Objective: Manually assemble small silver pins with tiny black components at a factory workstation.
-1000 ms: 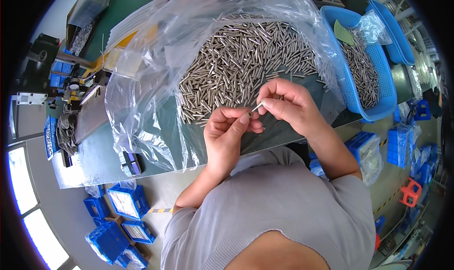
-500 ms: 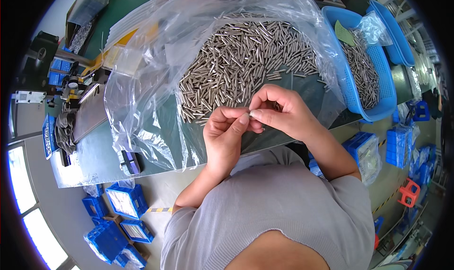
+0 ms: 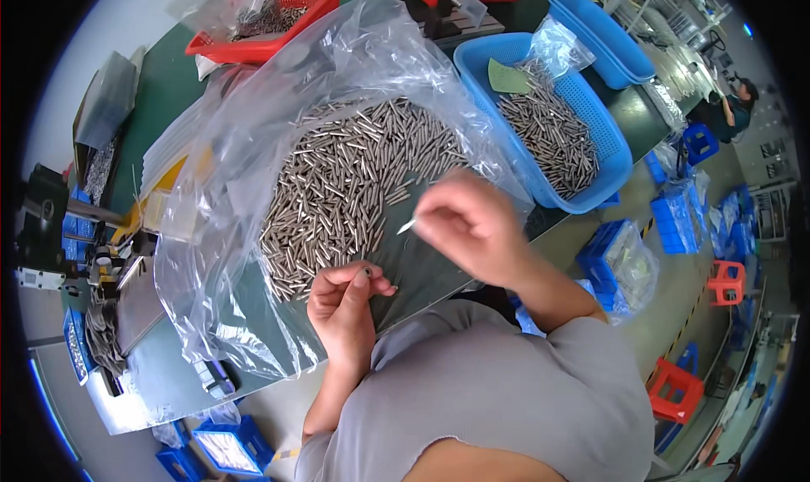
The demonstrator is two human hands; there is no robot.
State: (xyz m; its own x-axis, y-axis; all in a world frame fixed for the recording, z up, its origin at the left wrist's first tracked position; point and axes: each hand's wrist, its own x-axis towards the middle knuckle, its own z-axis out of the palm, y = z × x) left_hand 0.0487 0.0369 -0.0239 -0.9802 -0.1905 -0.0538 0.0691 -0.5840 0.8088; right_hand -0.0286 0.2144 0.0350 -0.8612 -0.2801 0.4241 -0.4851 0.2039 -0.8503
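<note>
A large heap of small metal pins (image 3: 337, 187) lies on a clear plastic bag (image 3: 228, 288) spread over the green table. At the near edge of the heap my left hand (image 3: 342, 313) is closed, thumb and forefinger pinching a small metal piece (image 3: 368, 273) of which only a dark end shows. Blurred by motion, my right hand (image 3: 472, 229) is raised to the right of the heap, its fingers closed. From its fingertips sticks out a thin shiny metal pin (image 3: 407, 226), pointing toward the heap.
To the right stands a blue plastic basket (image 3: 612, 145) with more pins and a green paper piece (image 3: 509, 78). Red baskets (image 3: 236, 53) stand at the far side. A machine (image 3: 51, 220) is on the left. Blue crates and red stools (image 3: 675, 391) are on the floor; a person (image 3: 736, 111) is far right.
My hands were together at the fingertips; now they are apart, the right one swung away to the right with a pin. The view has shifted, showing more of the table's far side.
</note>
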